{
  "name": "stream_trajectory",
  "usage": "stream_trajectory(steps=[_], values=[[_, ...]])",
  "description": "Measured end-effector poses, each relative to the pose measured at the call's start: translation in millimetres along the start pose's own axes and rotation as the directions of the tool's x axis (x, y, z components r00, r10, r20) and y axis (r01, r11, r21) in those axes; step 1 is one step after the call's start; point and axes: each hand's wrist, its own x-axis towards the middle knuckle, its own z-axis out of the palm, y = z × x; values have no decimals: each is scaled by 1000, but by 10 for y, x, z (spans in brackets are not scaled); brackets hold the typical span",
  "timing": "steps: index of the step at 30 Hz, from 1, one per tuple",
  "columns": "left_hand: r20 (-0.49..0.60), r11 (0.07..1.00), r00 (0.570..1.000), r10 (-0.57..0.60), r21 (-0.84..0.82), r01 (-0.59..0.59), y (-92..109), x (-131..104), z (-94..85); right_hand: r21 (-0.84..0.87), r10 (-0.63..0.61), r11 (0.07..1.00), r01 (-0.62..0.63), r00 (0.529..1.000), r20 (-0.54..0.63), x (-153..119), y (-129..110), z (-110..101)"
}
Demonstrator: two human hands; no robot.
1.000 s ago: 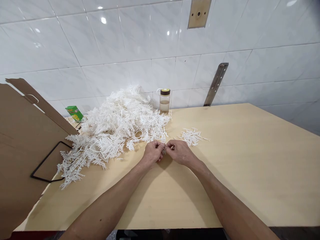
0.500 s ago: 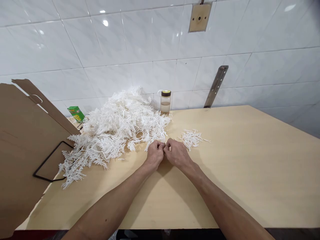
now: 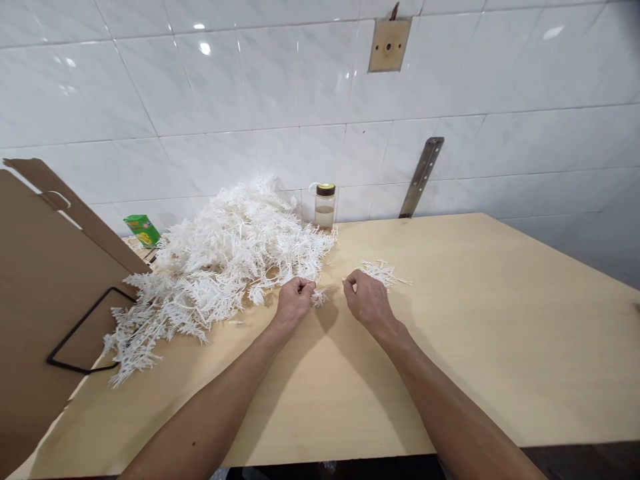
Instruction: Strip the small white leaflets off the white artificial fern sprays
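Note:
My left hand [image 3: 294, 300] is closed in a pinch on a small white branched plastic sprig [image 3: 319, 298], whose spiky end shows past the fingertips. My right hand [image 3: 367, 297] is also pinched, a short gap to the right; a tiny pale tip shows at its fingers, too small to name. Behind and left of my left hand rises a large heap of white branched plastic pieces [image 3: 235, 240]. Just beyond my right hand lies a small pile of loose white sprigs [image 3: 383, 271], partly hidden by the hand.
A bottle [image 3: 325, 208] with a dark lid stands at the back of the wooden table [image 3: 500, 333]. On the left are a cardboard box [image 3: 55, 267], a black wire frame [image 3: 75, 333] and a green carton [image 3: 143, 230]. A metal bracket [image 3: 423, 177] leans against the tiled wall.
My hands, together before, have drawn apart, left hand to the left. The white sprig at my left fingertips has come into sight. The whole view has shifted slightly.

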Motion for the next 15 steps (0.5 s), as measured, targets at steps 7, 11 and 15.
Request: stream_trajectory(steps=[7, 11, 15], values=[[169, 974, 977, -133, -158, 160, 35, -37, 17, 255, 100, 963, -90, 995, -24, 77, 124, -148], [180, 973, 978, -102, -186, 136, 3, -22, 20, 486, 10, 865, -127, 972, 237, -21, -135, -109], [147, 977, 986, -82, -181, 108, -14, -17, 30, 501, -10, 849, -167, 943, 332, -76, -242, -58]])
